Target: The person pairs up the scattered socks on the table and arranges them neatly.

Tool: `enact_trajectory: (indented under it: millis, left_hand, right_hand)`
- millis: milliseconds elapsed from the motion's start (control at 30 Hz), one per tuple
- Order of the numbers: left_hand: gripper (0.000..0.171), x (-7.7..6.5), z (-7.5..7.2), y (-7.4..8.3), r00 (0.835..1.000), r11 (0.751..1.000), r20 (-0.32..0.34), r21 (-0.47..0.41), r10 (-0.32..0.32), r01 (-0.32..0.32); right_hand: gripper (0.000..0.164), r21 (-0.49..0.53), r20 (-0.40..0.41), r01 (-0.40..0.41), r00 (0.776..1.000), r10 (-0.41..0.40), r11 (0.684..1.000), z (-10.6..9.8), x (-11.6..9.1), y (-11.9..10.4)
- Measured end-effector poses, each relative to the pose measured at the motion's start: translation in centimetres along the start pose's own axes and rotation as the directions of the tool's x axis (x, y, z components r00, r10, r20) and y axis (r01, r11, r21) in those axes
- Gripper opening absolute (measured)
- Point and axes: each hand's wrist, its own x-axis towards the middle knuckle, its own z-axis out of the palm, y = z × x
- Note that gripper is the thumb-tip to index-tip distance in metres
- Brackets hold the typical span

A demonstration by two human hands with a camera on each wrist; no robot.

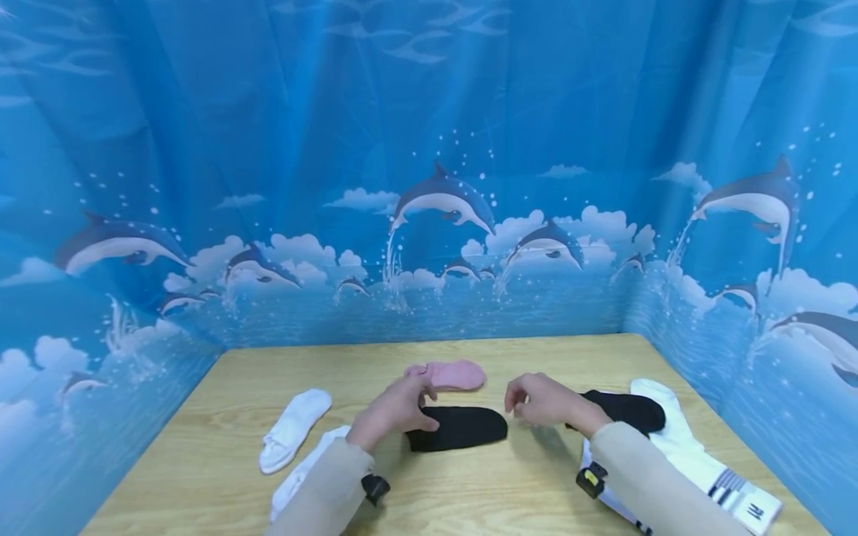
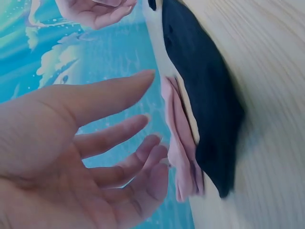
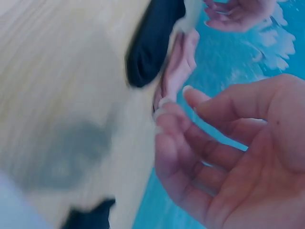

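A black sock (image 1: 462,428) lies flat on the wooden table between my two hands. Over its cuff end hovers my left hand (image 1: 401,406), fingers loosely bent and thumb apart, holding nothing; the left wrist view shows a gap between its fingertips and the black sock (image 2: 205,90). Beyond the toe end, my right hand (image 1: 541,398) hangs above the table with loosely curled fingers (image 3: 171,143) and nothing between them. Just behind the black sock lies a pink sock (image 1: 456,374), partly covered by the left hand in the head view.
Two white socks lie at the left, one by the table's left side (image 1: 295,428) and another (image 1: 304,476) partly under my left sleeve. On the right, a second black sock (image 1: 626,411) overlaps white striped socks (image 1: 697,461). A blue dolphin-print curtain (image 1: 429,186) surrounds the table.
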Motion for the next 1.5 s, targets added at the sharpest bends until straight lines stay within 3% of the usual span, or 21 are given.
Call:
enact_trajectory:
  millis: [233,400,667,800,933,1133,1267,1367,1500]
  left_hand:
    - [0.049,0.9,0.5,2.1,0.999,0.999,-0.007,-0.004,0.05,-0.05]
    - [0.049,1.5,1.1,3.9,0.994,0.995,0.038,-0.005,0.102,-0.102]
    - [0.046,3.4,2.6,6.6,0.986,0.992,0.105,-0.032,0.128,-0.125]
    - [0.045,4.6,3.8,7.6,0.985,0.991,0.111,0.006,0.132,-0.134]
    - [0.045,5.7,4.8,8.5,0.987,0.992,0.109,0.036,0.115,-0.119]
    - [0.044,7.5,6.6,9.8,0.993,0.993,0.049,0.05,0.108,-0.111]
    - [0.041,8.6,8.3,10.4,0.998,0.996,0.001,-0.05,0.068,-0.068]
    - [0.038,9.1,9.1,10.7,1.0,0.992,-0.024,-0.122,0.004,-0.007]
    - [0.033,9.8,9.8,11.5,0.997,0.987,-0.047,-0.153,-0.058,0.05]
  right_hand:
    - [0.007,-0.108,-0.069,-0.107,0.993,0.1,0.988,-3.6,-3.2,2.0]
    - [0.01,-0.207,-0.142,-0.182,0.978,0.154,0.961,-5.5,-5.4,3.4]
    - [0.015,-0.246,-0.212,-0.303,0.944,0.254,0.921,-7.0,-7.6,6.1]
    - [0.014,-0.236,-0.232,-0.344,0.928,0.291,0.909,-7.2,-8.3,7.4]
    - [0.018,-0.213,-0.246,-0.37,0.916,0.317,0.904,-7.0,-8.9,8.9]
    - [0.029,-0.182,-0.284,-0.45,0.875,0.391,0.874,-6.9,-9.3,10.8]
    - [0.03,-0.183,-0.285,-0.47,0.866,0.411,0.864,-6.8,-9.5,11.5]
    - [0.031,-0.166,-0.272,-0.482,0.861,0.43,0.86,-6.5,-9.5,11.9]
    - [0.031,-0.126,-0.262,-0.496,0.852,0.454,0.859,-6.3,-9.7,12.3]
